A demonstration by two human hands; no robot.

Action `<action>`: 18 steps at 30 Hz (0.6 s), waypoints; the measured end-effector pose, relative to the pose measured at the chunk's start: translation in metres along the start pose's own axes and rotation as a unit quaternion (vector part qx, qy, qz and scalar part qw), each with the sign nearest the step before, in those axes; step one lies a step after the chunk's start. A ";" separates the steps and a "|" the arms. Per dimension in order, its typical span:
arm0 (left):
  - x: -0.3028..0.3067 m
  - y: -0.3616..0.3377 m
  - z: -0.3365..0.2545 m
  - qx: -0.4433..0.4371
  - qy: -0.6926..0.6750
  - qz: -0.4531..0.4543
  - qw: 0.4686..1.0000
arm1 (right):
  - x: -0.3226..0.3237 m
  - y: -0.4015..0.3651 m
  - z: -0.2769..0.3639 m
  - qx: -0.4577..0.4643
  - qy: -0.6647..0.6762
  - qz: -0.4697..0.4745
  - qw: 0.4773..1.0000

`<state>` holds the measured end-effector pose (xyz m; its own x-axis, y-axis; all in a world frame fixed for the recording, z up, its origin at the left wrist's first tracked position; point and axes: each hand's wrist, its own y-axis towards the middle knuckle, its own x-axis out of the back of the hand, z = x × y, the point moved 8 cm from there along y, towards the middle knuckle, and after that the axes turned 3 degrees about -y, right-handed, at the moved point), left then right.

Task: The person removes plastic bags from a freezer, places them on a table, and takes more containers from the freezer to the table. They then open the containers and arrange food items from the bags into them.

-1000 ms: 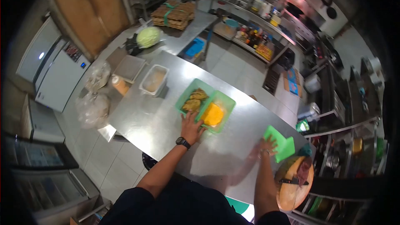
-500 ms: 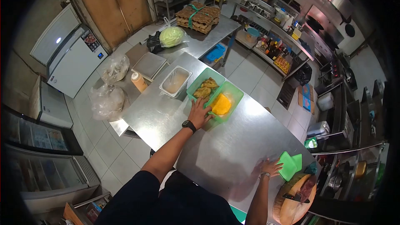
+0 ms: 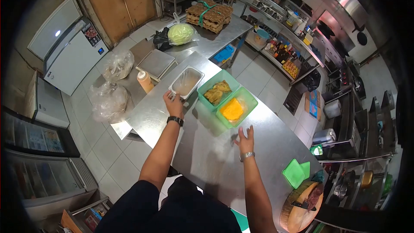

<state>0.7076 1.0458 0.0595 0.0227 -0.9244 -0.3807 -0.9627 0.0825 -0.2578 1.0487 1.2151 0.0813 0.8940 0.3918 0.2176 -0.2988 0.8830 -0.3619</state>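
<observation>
On the steel table [image 3: 202, 151], my left hand [image 3: 174, 105] is at the near corner of a metal tray [image 3: 188, 82] with pale contents, its fingers apart. My right hand [image 3: 245, 140] hovers empty with spread fingers, just in front of the green containers. One green container [image 3: 224, 76] holds brownish-yellow pieces [image 3: 217, 92]. Beside it, another green container [image 3: 252, 102] has a bright yellow item [image 3: 233, 109] inside. Two green lids [image 3: 295, 173] lie at the right, beside a round wooden board [image 3: 297, 220] with a knife and a dark red piece [image 3: 314, 196].
An orange-tinted bottle [image 3: 145, 81], a flat scale [image 3: 156, 64] and plastic bags [image 3: 110, 101] stand at the left. Behind are a wrapped cabbage [image 3: 180, 34] and tied egg trays [image 3: 209, 16]. Shelves with bottles and pans line the right side.
My left hand has moved from the green containers leftward to the metal tray. My right hand has left the green lids and moved left and up, near the container with the yellow item.
</observation>
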 end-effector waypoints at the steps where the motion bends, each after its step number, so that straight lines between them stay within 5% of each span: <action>1: -0.008 0.012 0.006 -0.004 0.021 0.050 0.999 | -0.009 0.016 0.000 0.001 -0.004 0.001 1.000; 3: -0.016 0.036 0.018 -0.052 0.087 0.036 0.994 | -0.038 0.045 0.009 0.059 0.020 0.064 0.996; 7: -0.050 0.044 -0.001 -0.171 0.295 0.007 0.940 | -0.053 0.073 0.024 0.075 -0.077 0.029 0.994; 13: -0.061 0.067 -0.001 -0.177 0.278 0.035 0.944 | -0.082 0.134 0.022 0.095 -0.183 0.071 0.976; 15: -0.061 0.076 0.003 -0.162 0.258 0.121 0.945 | -0.093 0.168 0.009 0.311 -0.407 0.095 0.854; 17: -0.049 0.049 -0.035 -0.287 0.289 0.136 0.903 | -0.086 0.193 -0.015 0.248 -0.299 0.152 0.909; 18: -0.032 0.032 -0.047 -0.315 0.303 0.117 0.892 | -0.082 0.187 -0.048 -0.054 -0.007 0.169 0.984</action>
<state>0.6631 1.0607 0.1049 -0.1645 -0.9564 0.2414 -0.8865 0.2507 0.3889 0.9352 1.3354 -0.0477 0.7445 0.6628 0.0794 -0.5407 0.6685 -0.5106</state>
